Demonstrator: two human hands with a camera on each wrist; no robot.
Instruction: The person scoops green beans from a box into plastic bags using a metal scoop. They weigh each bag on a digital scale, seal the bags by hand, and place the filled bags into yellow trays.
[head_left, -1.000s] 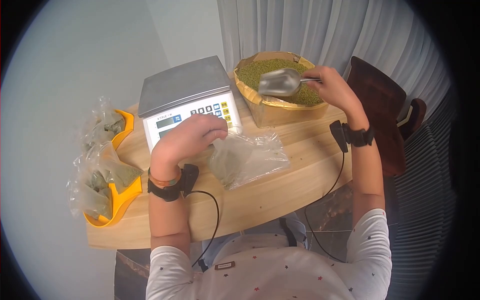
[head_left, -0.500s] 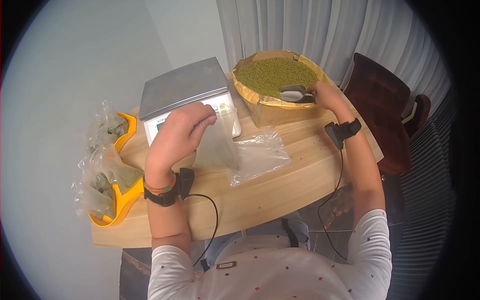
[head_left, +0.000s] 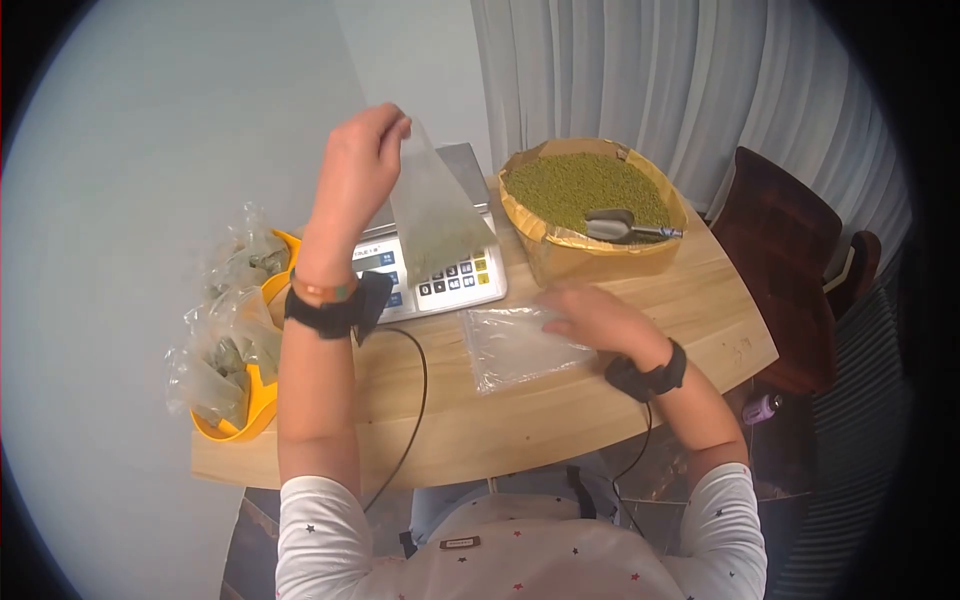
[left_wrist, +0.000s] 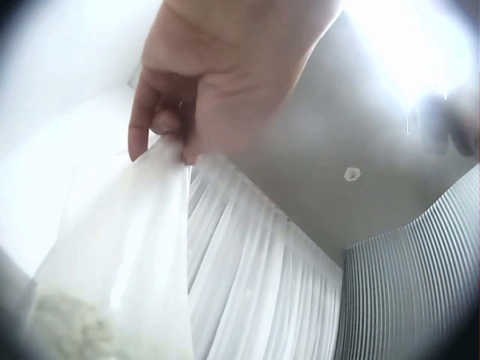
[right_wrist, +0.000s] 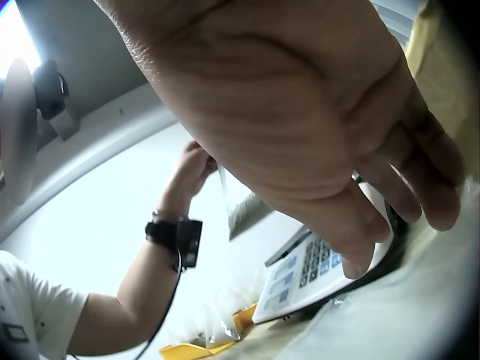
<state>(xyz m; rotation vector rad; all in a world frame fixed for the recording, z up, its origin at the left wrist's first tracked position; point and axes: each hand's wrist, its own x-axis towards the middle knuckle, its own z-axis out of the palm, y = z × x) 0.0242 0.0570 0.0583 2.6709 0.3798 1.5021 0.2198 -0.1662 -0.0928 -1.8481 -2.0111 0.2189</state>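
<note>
High in front of the scale, my left hand (head_left: pixel 362 170) pinches a clear plastic bag (head_left: pixel 432 205) by its top edge. The bag hangs down with a little greenish stuff at its bottom, overlapping the scale (head_left: pixel 465 290) in the head view. In the left wrist view, thumb and fingertips meet on the gathered plastic (left_wrist: pixel 142 240). My right hand (head_left: pixel 600 322) is low over flat clear plastic bags (head_left: pixel 515 362) on the table, its fingers (right_wrist: pixel 439 199) loosely extended in the right wrist view. A metal scoop (head_left: pixel 610 226) lies on green granules (head_left: pixel 575 185) in the cardboard box (head_left: pixel 610 265).
At the left, filled plastic bags (head_left: pixel 215 375) sit in yellow holders (head_left: pixel 265 405) along the table edge. A brown chair (head_left: pixel 785 270) stands beyond the table's right end, and a purple can-shaped thing (head_left: pixel 762 408) is on the floor. A cable (head_left: pixel 425 385) runs from the left wrist.
My left hand has lifted the bag up and away from the table. My right hand has let go of the scoop, left it in the box, and come back over the flat bags.
</note>
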